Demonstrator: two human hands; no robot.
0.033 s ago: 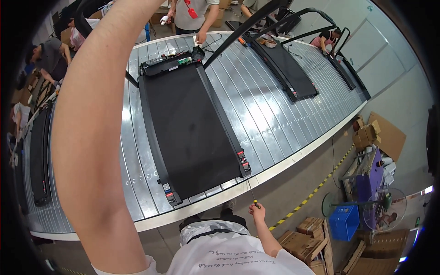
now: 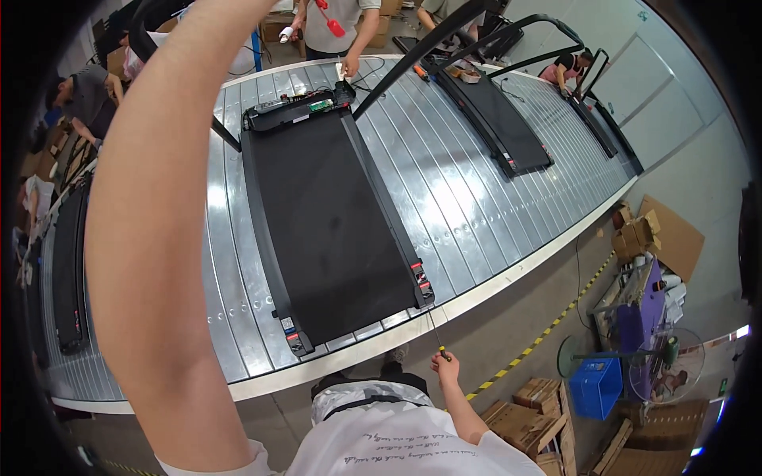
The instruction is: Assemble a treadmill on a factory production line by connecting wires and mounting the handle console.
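My left arm (image 2: 151, 238) rises bare across the view, and its hand is out of the picture at the top edge. Beside it a treadmill (image 2: 325, 222) lies flat on the ribbed metal conveyor (image 2: 468, 214), its matte black belt running between glossy side rails with small red end caps. Low and to the right, my right hand (image 2: 444, 367) pinches a thin screwdriver (image 2: 436, 337) by its yellow-black handle, the slender shaft pointing up toward the treadmill's near corner.

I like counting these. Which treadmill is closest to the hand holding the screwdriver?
The middle treadmill: its near end sits just above the right hand; the other two lie far off.
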